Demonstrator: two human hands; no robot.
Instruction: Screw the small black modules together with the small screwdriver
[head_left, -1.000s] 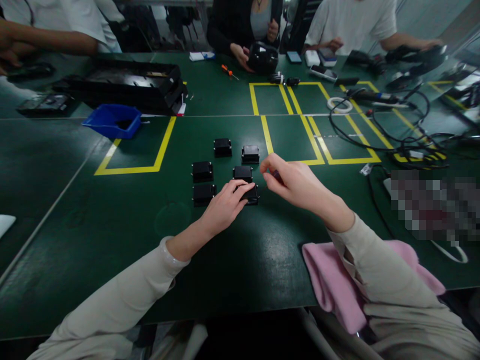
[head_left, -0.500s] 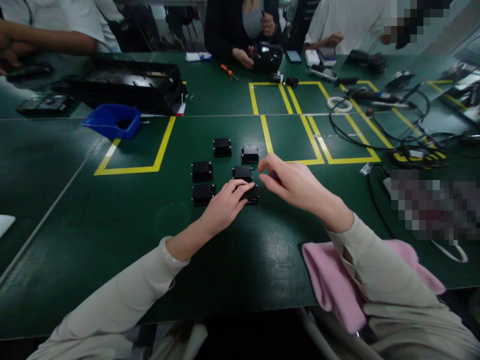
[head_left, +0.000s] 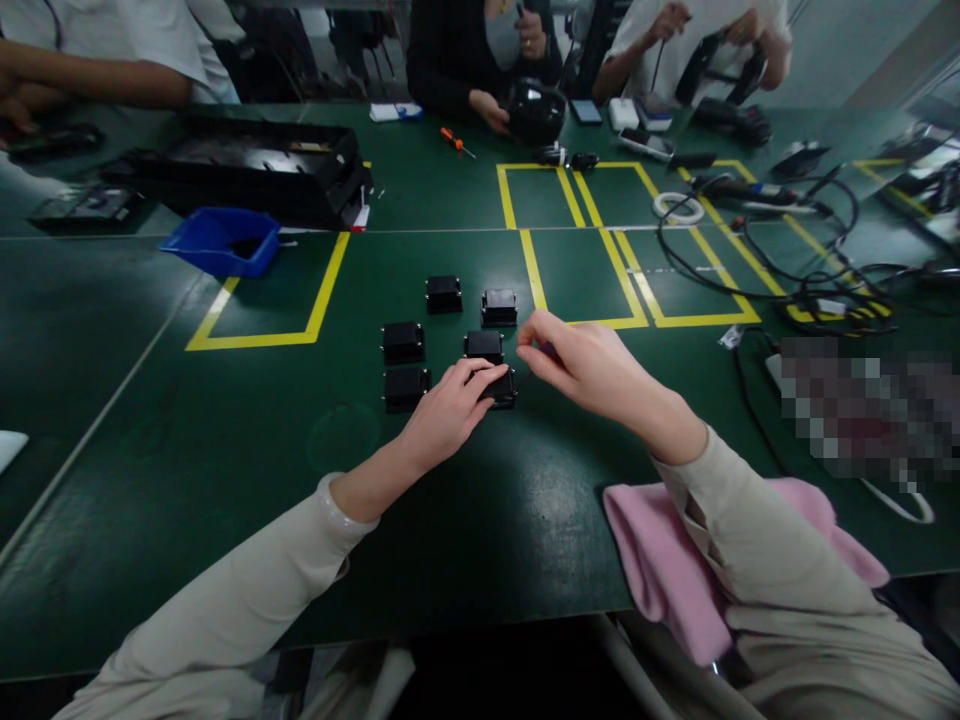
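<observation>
Several small black rectangular blocks with shiny metal bits at their ends sit on the green table. My left hand rests over the nearest right block, its fingers and thumb gripping it against the table and hiding most of it. Just right of that block, my right hand is raised with thumb and forefinger pinched together. A faint dark line shows below its fingertips; what it holds is too small to make out. Behind the gripped block stands another black block. To the left lies a further black block.
A blue scoop-shaped bin stands left, before a long black tray. Yellow tape marks the table. Black cables coil at right; a pink cloth lies under my right forearm. Co-workers sit across, near an orange screwdriver.
My right thumb and forefinger have come together from slightly apart. My left hand stays on the block. At the back right, a co-worker's hands now hold up a black part and a thin tool.
</observation>
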